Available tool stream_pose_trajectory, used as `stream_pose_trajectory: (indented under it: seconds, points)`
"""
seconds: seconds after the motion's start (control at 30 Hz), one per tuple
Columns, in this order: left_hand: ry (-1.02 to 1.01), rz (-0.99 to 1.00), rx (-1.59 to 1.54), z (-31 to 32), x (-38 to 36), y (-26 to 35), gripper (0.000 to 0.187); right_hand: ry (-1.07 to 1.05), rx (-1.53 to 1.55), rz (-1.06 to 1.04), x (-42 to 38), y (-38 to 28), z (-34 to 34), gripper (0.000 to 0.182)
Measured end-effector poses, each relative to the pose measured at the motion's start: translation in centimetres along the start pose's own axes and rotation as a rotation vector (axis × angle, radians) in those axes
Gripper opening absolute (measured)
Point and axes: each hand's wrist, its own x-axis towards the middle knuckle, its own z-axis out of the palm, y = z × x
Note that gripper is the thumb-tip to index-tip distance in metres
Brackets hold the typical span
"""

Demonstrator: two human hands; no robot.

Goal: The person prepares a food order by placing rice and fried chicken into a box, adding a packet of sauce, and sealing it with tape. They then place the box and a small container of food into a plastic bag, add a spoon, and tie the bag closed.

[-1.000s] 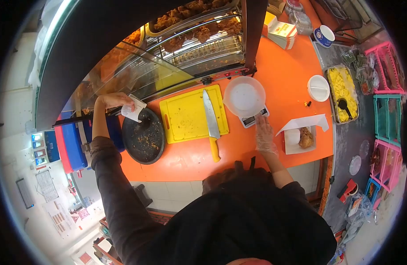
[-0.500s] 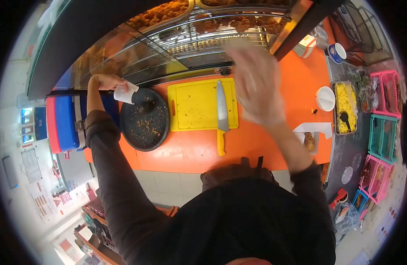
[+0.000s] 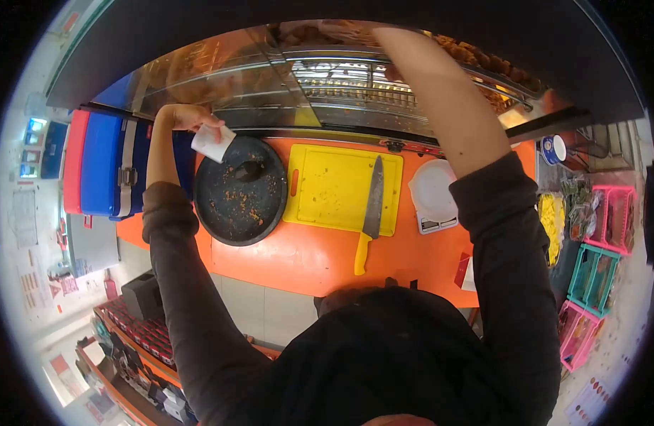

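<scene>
My left hand (image 3: 197,118) pinches a small white paper piece (image 3: 213,145) above the rim of a round black lid (image 3: 220,220). The lid has a dark knob and is strewn with crumbs. My right forearm (image 3: 447,99) reaches up into the glass-fronted food case (image 3: 348,92); the hand itself is hidden past the case's dark upper edge. Browned, fried-looking food (image 3: 476,57) lies on the case's upper shelf. On the orange table, a knife (image 3: 374,202) with a yellow handle rests on a yellow cutting board (image 3: 320,188), its handle past the board's near edge.
A white scale (image 3: 435,192) with a round plate stands right of the board. Blue and red boxes (image 3: 106,163) are on the left. Farther right are a tray of yellow food (image 3: 552,224), a blue and white tub (image 3: 553,149) and coloured baskets (image 3: 593,273). The case's dark frame (image 3: 327,21) overhangs the table.
My right hand has gone from above the board's right side up into the case, out of sight. My left hand still holds the white paper near the lid. The view has shifted.
</scene>
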Motion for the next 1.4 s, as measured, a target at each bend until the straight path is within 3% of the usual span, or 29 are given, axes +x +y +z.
stream_pose_trajectory:
  seconds: [0.1, 0.2, 0.33, 0.4, 0.57, 0.7, 0.8, 0.83, 0.97, 1.03, 1.07, 1.13, 1.17, 1.23, 1.27, 1.33, 1.4]
  points:
    - [0.285, 0.373, 0.055, 4.3, -0.1, -0.8, 0.023, 0.061, 0.047, 0.011, 0.3, 0.5, 0.0, 0.06]
    - [0.249, 0.519, -0.235, 10.6, 0.4, -3.4, 0.038, 0.125, 0.099, 0.013, 0.1, 1.3, 0.0, 0.059]
    - [0.22, 0.626, -0.45, 20.9, 2.6, -7.5, 0.044, 0.201, 0.164, 0.028, -0.8, 2.3, 0.1, 0.057]
    - [0.14, 0.566, -0.711, 26.3, 3.8, -9.6, 0.046, 0.242, 0.187, 0.038, -1.4, 2.3, 0.3, 0.056]
    - [0.241, 0.555, -1.117, 37.8, 5.7, -11.0, 0.041, 0.364, 0.261, 0.063, -2.1, 3.0, 1.9, 0.054]
    - [0.344, 0.439, -1.263, 41.3, 5.3, -9.1, 0.038, 0.565, 0.347, 0.053, -1.1, 2.9, 4.8, 0.053]
    - [0.372, 0.458, -1.228, 41.5, 4.6, -9.2, 0.036, 0.904, 0.462, -0.059, 2.6, 3.3, 10.9, 0.052]
    - [0.369, 0.492, -1.258, 41.4, 4.7, -9.4, 0.035, 0.805, 0.428, 0.096, -7.0, -0.9, 4.0, 0.032]
    - [0.527, 0.596, -1.319, 40.9, 3.8, -7.5, 0.031, 0.908, 0.06, 0.172, -9.3, -0.5, 4.3, 0.037]
    - [0.46, 0.656, -1.37, 40.9, 4.3, -7.6, 0.024, 0.46, 0.092, 0.167, -11.6, -1.0, 3.8, 0.037]
    - [0.442, 0.64, -1.371, 41.0, 4.5, -7.2, 0.021, 0.456, 0.152, 0.22, -10.0, -0.8, 6.3, 0.023]
    - [0.452, 0.685, -1.346, 41.6, 4.3, -5.2, 0.035, 0.941, 0.049, 0.226, -9.9, -1.1, 12.0, 0.048]
    - [0.409, 0.655, -1.388, 42.3, 4.9, -5.2, 0.035, 0.927, 0.044, 0.204, -10.9, -1.6, 11.3, 0.048]
    - [0.388, 0.659, -1.433, 42.9, 5.3, -4.8, 0.036, 1.208, 0.03, -0.002, -11.8, -2.1, 8.5, 0.041]
    - [0.405, 0.646, -1.436, 43.7, 5.3, -4.3, 0.036, 1.219, 0.029, -0.037, -11.7, -2.0, 8.6, 0.041]
    - [0.44, 0.648, -1.469, 44.7, 5.1, -3.6, 0.036, 1.51, 0.113, -0.062, -11.8, -1.6, 9.9, 0.034]
    - [0.355, 0.626, -1.493, 46.0, 4.2, -3.0, 0.035, 1.575, 0.201, -0.119, -12.6, -2.4, 10.3, 0.035]
